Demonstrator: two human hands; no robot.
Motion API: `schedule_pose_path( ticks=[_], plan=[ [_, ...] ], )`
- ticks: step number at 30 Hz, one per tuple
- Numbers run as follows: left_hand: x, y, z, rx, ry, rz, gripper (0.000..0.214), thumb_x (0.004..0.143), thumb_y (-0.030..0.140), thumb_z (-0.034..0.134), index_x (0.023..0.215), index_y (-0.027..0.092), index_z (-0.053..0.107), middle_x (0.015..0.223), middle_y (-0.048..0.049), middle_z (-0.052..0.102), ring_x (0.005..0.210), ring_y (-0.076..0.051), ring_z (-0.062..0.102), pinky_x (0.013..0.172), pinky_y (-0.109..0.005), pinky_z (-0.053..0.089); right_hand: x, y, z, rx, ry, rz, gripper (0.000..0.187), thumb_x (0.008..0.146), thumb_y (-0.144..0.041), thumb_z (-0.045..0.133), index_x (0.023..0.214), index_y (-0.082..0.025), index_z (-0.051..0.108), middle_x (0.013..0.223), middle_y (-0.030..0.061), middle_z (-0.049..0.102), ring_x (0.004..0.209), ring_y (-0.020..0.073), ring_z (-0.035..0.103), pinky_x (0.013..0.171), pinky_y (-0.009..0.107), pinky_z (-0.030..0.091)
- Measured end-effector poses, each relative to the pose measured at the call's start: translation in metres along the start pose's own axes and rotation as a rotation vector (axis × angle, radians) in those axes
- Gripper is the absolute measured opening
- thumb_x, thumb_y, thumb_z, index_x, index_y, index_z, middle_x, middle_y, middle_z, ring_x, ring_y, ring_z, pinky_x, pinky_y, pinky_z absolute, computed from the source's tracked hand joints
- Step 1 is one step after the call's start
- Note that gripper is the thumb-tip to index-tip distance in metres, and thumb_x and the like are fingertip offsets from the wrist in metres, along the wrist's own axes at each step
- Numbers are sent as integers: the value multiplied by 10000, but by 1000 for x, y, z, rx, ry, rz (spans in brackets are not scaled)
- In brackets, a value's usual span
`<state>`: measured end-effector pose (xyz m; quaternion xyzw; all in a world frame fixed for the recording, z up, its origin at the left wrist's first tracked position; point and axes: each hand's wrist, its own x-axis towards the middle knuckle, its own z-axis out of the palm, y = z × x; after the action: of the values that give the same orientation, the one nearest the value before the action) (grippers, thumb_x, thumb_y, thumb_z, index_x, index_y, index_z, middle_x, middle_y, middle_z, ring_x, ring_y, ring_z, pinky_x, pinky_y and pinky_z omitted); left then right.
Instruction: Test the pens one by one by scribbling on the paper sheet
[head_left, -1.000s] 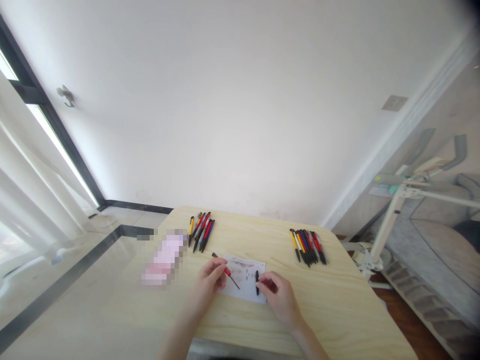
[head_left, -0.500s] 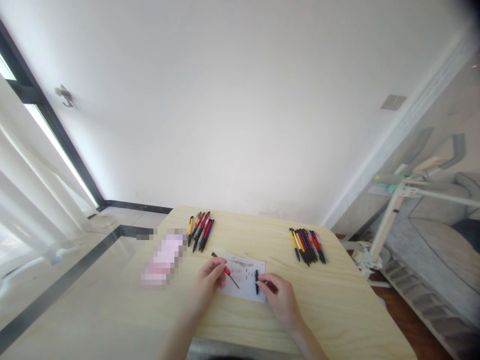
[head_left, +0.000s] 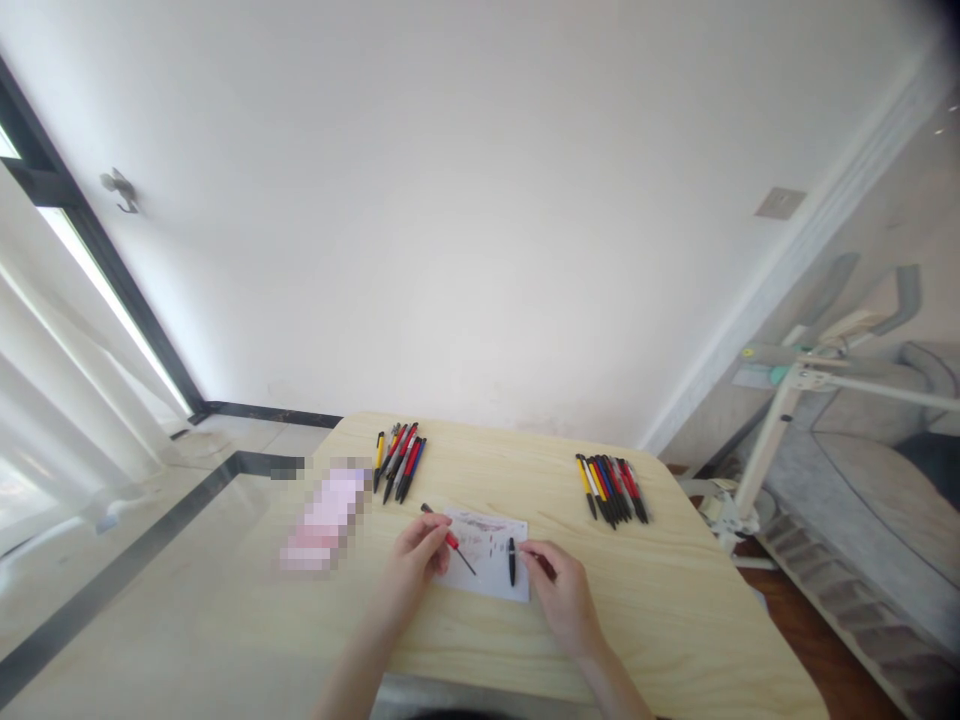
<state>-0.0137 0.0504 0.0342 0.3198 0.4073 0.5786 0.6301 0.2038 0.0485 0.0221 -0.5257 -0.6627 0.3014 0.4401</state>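
Observation:
My left hand pinches a red and black pen, its tip slanting down onto a white sheet of paper with red marks. My right hand rests on the paper's right edge, fingers curled beside a short black pen part that lies on the sheet; whether the fingertips grip it is unclear. Two bundles of pens lie farther back: one at the left, one at the right.
A light wooden table carries everything. A blurred pink and white object lies at its left. White wall behind, window and curtain at the left, a grey sofa and a white stand at the right.
Both hands stay almost in place. The right fingers have drawn slightly to the right of the black pen part. The view has shifted a little.

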Motion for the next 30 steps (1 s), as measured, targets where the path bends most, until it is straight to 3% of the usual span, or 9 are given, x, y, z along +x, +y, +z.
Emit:
schedule_pose_path(
  ticks=[15, 19, 24, 30],
  plan=[
    [1, -1, 0, 26, 20, 7, 225, 706, 355, 643, 822, 170, 585, 620, 9, 588, 465, -75, 458, 456, -206, 303, 0, -4, 1, -7, 5, 2, 297, 838, -411, 489, 828, -162, 650, 750, 77, 667, 670, 196, 595, 612, 266, 459],
    [-1, 0, 2, 4, 43, 25, 306, 709, 356, 642, 960, 194, 574, 604, 27, 571, 476, -79, 458, 463, -207, 313, 0, -4, 1, -9, 3, 6, 288, 842, -403, 484, 825, -165, 645, 751, 74, 663, 670, 194, 592, 616, 266, 455],
    [-5, 4, 6, 35, 92, 59, 703, 706, 372, 637, 1326, 262, 324, 578, 46, 566, 477, -88, 468, 473, -211, 327, 0, -5, 1, -13, 8, 8, 293, 845, -404, 477, 811, -161, 638, 720, 65, 653, 645, 185, 579, 585, 255, 439],
    [-5, 4, 9, 26, 146, 58, 836, 708, 364, 642, 1382, 233, 166, 525, 68, 541, 466, -89, 460, 482, -209, 340, -1, -5, 2, -38, -12, 33, 318, 859, -422, 438, 765, -164, 599, 642, 36, 612, 554, 154, 523, 512, 235, 391]
  ],
)
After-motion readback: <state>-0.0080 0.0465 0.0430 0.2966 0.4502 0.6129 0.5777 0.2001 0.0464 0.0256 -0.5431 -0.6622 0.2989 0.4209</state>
